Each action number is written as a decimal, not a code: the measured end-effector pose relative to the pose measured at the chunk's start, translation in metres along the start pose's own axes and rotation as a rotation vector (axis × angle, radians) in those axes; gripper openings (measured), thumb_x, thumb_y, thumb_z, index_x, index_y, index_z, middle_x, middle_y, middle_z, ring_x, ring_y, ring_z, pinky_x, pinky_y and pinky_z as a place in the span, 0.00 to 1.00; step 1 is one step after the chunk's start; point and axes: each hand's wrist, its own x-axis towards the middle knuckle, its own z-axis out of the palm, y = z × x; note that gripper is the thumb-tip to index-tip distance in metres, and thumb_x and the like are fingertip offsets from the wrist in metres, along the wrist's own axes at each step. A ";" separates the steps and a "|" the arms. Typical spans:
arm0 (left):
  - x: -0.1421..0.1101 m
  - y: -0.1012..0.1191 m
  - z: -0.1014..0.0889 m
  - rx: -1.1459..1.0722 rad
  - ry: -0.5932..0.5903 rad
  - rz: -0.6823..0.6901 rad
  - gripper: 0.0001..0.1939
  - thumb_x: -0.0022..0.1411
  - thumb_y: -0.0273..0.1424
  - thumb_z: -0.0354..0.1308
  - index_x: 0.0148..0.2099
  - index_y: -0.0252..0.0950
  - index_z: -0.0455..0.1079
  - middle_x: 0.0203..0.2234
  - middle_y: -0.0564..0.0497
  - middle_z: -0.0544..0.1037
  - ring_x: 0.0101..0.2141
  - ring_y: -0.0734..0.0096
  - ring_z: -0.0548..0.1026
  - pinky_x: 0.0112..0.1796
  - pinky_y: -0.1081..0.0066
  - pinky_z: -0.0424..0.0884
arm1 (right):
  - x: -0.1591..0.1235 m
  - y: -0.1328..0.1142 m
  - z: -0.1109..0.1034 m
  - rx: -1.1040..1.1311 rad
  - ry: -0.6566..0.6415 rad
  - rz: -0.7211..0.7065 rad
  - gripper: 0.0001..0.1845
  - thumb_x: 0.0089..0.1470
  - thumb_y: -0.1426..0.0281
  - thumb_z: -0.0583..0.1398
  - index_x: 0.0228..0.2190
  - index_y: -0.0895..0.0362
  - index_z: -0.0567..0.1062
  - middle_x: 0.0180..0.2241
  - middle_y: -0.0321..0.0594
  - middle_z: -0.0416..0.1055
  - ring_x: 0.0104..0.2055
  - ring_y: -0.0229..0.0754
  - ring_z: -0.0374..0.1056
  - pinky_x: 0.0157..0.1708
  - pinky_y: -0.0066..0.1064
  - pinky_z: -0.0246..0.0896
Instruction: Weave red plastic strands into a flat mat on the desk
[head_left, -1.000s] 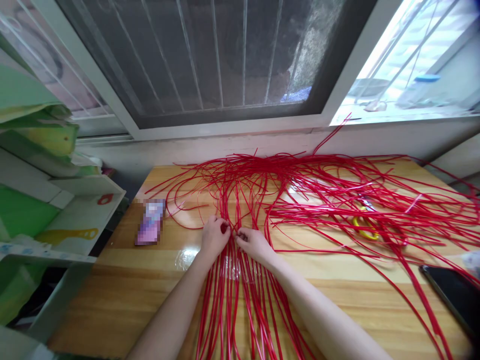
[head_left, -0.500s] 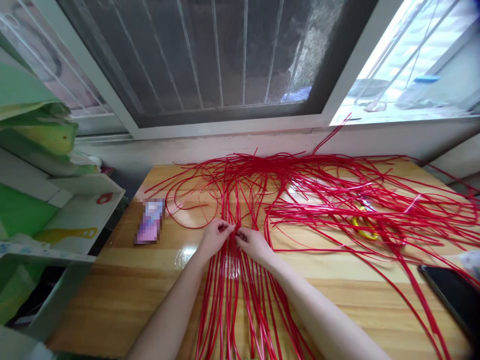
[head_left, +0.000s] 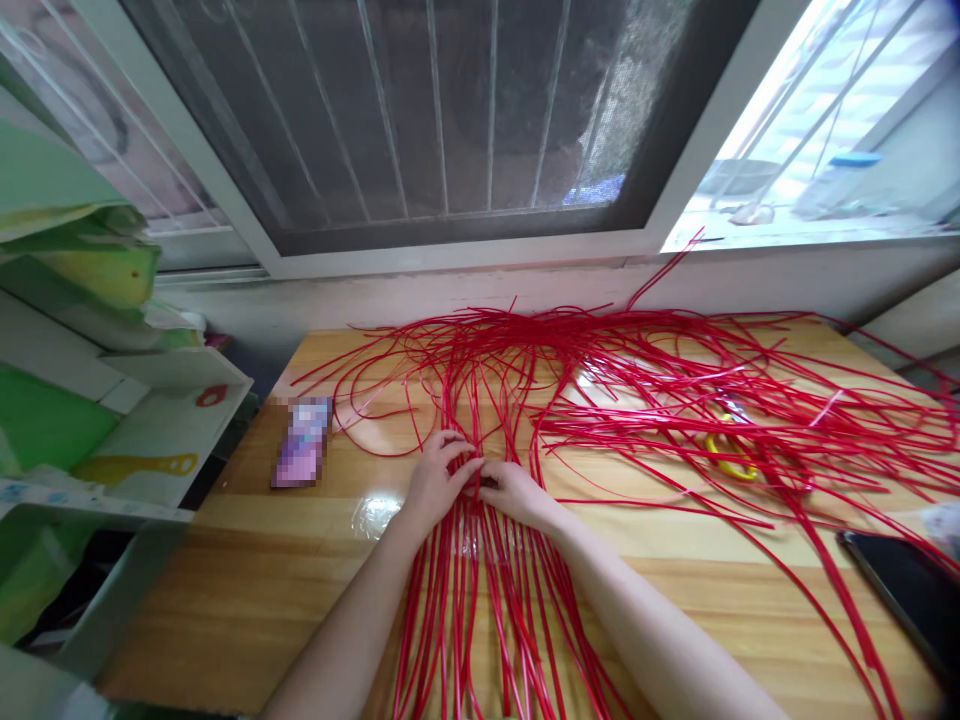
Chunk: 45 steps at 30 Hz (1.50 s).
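Many thin, glossy red plastic strands (head_left: 455,620) run lengthwise over the wooden table, from a tangle at the back down to the front edge. Over the middle of this row, my left hand (head_left: 439,478) is bent with thumb and fingers closing around strands. My right hand (head_left: 514,494) meets it from the right, its fingertips pinched on strands at the same spot. The exact strands between the fingertips are partly hidden. Clear tape (head_left: 466,543) lies across the strands just in front of the hands.
A loose heap of red strands (head_left: 675,425) covers the table's right side, with yellow-handled scissors (head_left: 729,458) beneath it. A dark phone (head_left: 904,590) lies at the right edge. A blurred pink-purple item (head_left: 302,443) is at left. Behind stands a barred window (head_left: 450,120).
My left hand has shifted slightly right and reached over the strands, its fingers now overlapping the right fingertips. The right hand has moved slightly lower and its fingers have curled inward.
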 end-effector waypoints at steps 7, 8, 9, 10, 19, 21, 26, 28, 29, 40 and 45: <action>-0.007 0.003 -0.010 0.173 0.032 0.047 0.12 0.59 0.36 0.48 0.37 0.37 0.70 0.45 0.47 0.64 0.45 0.67 0.64 0.48 0.63 0.62 | -0.005 -0.001 -0.006 0.116 -0.047 -0.070 0.05 0.45 0.75 0.56 0.27 0.57 0.71 0.26 0.34 0.68 0.29 0.36 0.63 0.30 0.25 0.56; -0.008 0.004 -0.013 0.206 0.036 0.053 0.12 0.58 0.37 0.49 0.36 0.36 0.70 0.45 0.47 0.64 0.45 0.66 0.64 0.47 0.63 0.62 | -0.006 -0.002 -0.007 0.119 -0.062 -0.072 0.05 0.44 0.76 0.56 0.27 0.57 0.71 0.27 0.34 0.68 0.29 0.36 0.63 0.30 0.25 0.56; -0.009 0.005 -0.015 0.237 0.041 0.049 0.11 0.57 0.38 0.51 0.34 0.36 0.69 0.43 0.47 0.64 0.44 0.66 0.65 0.46 0.63 0.63 | -0.007 -0.003 -0.008 0.123 -0.079 -0.077 0.06 0.44 0.77 0.55 0.28 0.58 0.71 0.27 0.35 0.68 0.29 0.35 0.63 0.30 0.25 0.56; -0.010 0.005 -0.018 0.259 0.044 0.039 0.11 0.56 0.38 0.51 0.31 0.36 0.69 0.41 0.47 0.65 0.42 0.66 0.65 0.45 0.64 0.64 | -0.008 -0.004 -0.009 0.132 -0.090 -0.081 0.07 0.43 0.77 0.55 0.28 0.58 0.70 0.27 0.34 0.67 0.28 0.35 0.63 0.29 0.25 0.56; -0.030 -0.010 -0.031 0.176 0.078 -0.015 0.13 0.56 0.39 0.52 0.25 0.35 0.61 0.31 0.51 0.65 0.32 0.74 0.68 0.35 0.73 0.66 | -0.016 -0.019 -0.009 0.184 0.081 -0.100 0.21 0.42 0.78 0.54 0.42 0.57 0.59 0.31 0.36 0.65 0.31 0.35 0.62 0.30 0.25 0.58; -0.032 -0.007 -0.035 0.200 0.085 -0.015 0.14 0.56 0.39 0.52 0.24 0.35 0.61 0.29 0.52 0.65 0.30 0.75 0.67 0.33 0.75 0.65 | -0.016 -0.024 -0.007 0.071 0.099 -0.169 0.21 0.43 0.76 0.57 0.42 0.56 0.62 0.36 0.39 0.66 0.36 0.38 0.63 0.36 0.28 0.57; -0.028 0.007 -0.036 0.088 0.137 0.025 0.10 0.56 0.35 0.53 0.26 0.35 0.63 0.30 0.52 0.65 0.26 0.80 0.65 0.29 0.77 0.64 | -0.009 -0.024 0.007 -0.139 0.069 -0.183 0.09 0.49 0.68 0.57 0.35 0.57 0.71 0.33 0.41 0.70 0.35 0.40 0.64 0.35 0.29 0.56; -0.025 0.008 -0.033 -0.032 0.310 -0.012 0.06 0.56 0.33 0.52 0.35 0.36 0.63 0.35 0.51 0.65 0.23 0.83 0.63 0.28 0.77 0.64 | -0.006 -0.020 0.014 -0.168 0.101 -0.152 0.08 0.52 0.70 0.53 0.31 0.57 0.72 0.31 0.41 0.71 0.33 0.39 0.64 0.33 0.27 0.55; -0.024 0.006 -0.031 -0.085 0.422 -0.056 0.09 0.56 0.32 0.51 0.40 0.37 0.61 0.36 0.51 0.65 0.22 0.83 0.62 0.27 0.77 0.64 | -0.005 -0.018 0.016 -0.170 0.123 -0.133 0.09 0.52 0.71 0.52 0.31 0.58 0.72 0.30 0.41 0.71 0.32 0.38 0.65 0.32 0.27 0.55; -0.001 -0.013 -0.003 0.202 -0.031 -0.174 0.08 0.53 0.25 0.50 0.36 0.36 0.69 0.32 0.50 0.68 0.35 0.71 0.68 0.39 0.70 0.64 | -0.002 -0.015 0.015 -0.076 0.217 0.044 0.04 0.46 0.74 0.53 0.23 0.57 0.68 0.22 0.35 0.67 0.24 0.34 0.60 0.24 0.23 0.48; 0.010 -0.013 0.003 0.215 -0.093 -0.175 0.08 0.53 0.26 0.52 0.38 0.36 0.68 0.32 0.51 0.68 0.34 0.73 0.68 0.39 0.71 0.64 | -0.005 -0.011 0.014 0.009 0.210 0.038 0.01 0.45 0.73 0.53 0.24 0.57 0.65 0.20 0.32 0.63 0.22 0.33 0.58 0.22 0.23 0.47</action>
